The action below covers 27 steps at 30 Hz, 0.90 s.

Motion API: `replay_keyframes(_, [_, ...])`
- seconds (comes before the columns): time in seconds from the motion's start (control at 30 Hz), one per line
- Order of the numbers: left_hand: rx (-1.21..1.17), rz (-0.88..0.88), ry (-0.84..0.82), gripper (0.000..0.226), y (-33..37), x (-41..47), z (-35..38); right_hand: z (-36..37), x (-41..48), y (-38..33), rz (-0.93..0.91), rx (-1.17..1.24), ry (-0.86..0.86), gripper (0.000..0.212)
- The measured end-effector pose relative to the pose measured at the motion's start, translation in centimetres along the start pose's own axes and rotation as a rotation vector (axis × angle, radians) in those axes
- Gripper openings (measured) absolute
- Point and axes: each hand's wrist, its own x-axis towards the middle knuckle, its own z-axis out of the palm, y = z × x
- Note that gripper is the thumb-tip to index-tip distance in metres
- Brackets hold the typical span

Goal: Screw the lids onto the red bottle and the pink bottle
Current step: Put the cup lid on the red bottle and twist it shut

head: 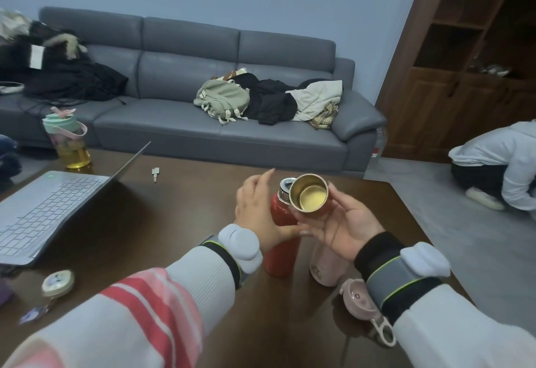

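Note:
The red bottle [282, 240] stands upright on the dark table [179, 211], its silver neck bare. My left hand [258, 211] wraps around its upper body, forefinger raised. My right hand [342, 228] holds the bottle's metal cup lid [309, 196] tilted just beside the neck, with the lid's hollow inside facing me. The pink bottle [324, 266] stands to the right of the red one, its top hidden behind my right hand. A pink lid with a carry loop [361, 304] lies on the table near my right wrist.
An open laptop [52, 205] sits at the left. A yellow drink jug [71, 141] stands at the far left edge, a key [155, 174] lies mid-table, and a round tape roll [58, 282] lies front left. A person crouches on the floor at the right [499, 164], beyond the table.

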Motion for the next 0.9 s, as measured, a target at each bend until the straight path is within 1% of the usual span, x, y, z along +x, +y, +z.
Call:
replay_keyframes(0.07, [-0.031,-0.138,-0.003,0.119,-1.4,0.4,0.3,0.3,0.2,-1.5,-0.038,-0.084,0.08,0.046])
replay_keyframes(0.1, [-0.036,-0.18,-0.028,0.116,-2.2,0.6,0.4,0.5,0.3,-2.3,-0.053,-0.127,0.104,0.045])
replay_keyframes(0.17, [-0.044,-0.22,-0.101,0.106,-3.2,0.9,0.8,1.2,0.5,-3.5,-0.116,-0.188,0.145,0.038])
replay_keyframes(0.23, [-0.081,-0.23,-0.159,0.095,-3.5,1.2,1.0,2.2,0.9,-3.9,-0.272,-0.272,0.213,0.03])
replay_keyframes(0.27, [-0.108,-0.23,-0.168,0.091,-3.5,1.4,1.2,2.5,1.3,-3.8,-0.385,-0.371,0.258,0.032])
replay_keyframes(0.3, [-0.132,-0.228,-0.172,0.088,-3.5,1.5,1.4,2.7,1.6,-3.7,-0.508,-0.531,0.302,0.036])
replay_keyframes(0.37, [-0.163,-0.219,-0.176,0.083,-3.3,1.7,1.6,2.8,2.0,-3.2,-0.708,-0.978,0.347,0.049])
replay_keyframes(0.4, [-0.169,-0.209,-0.177,0.079,-3.1,1.7,1.6,2.7,2.1,-2.9,-0.755,-1.195,0.335,0.055])
replay_keyframes(0.43, [-0.169,-0.194,-0.177,0.072,-3.0,1.8,1.7,2.6,2.2,-2.5,-0.774,-1.371,0.307,0.059])
replay_keyframes(0.47, [-0.166,-0.171,-0.175,0.065,-2.9,1.8,1.8,2.7,2.3,-2.2,-0.775,-1.491,0.269,0.06])
replay_keyframes(0.53, [-0.165,-0.149,-0.179,0.058,-2.9,1.7,1.8,2.7,2.6,-1.5,-0.749,-1.6,0.231,0.061])
replay_keyframes(0.6, [-0.182,-0.159,-0.187,0.059,-2.9,1.7,1.7,2.7,2.9,-1.3,-0.733,-1.645,0.235,0.061])
replay_keyframes(0.9, [-0.254,-0.233,-0.246,0.068,-2.4,1.6,1.1,2.3,3.3,0.0,-0.571,-1.698,0.241,0.06])
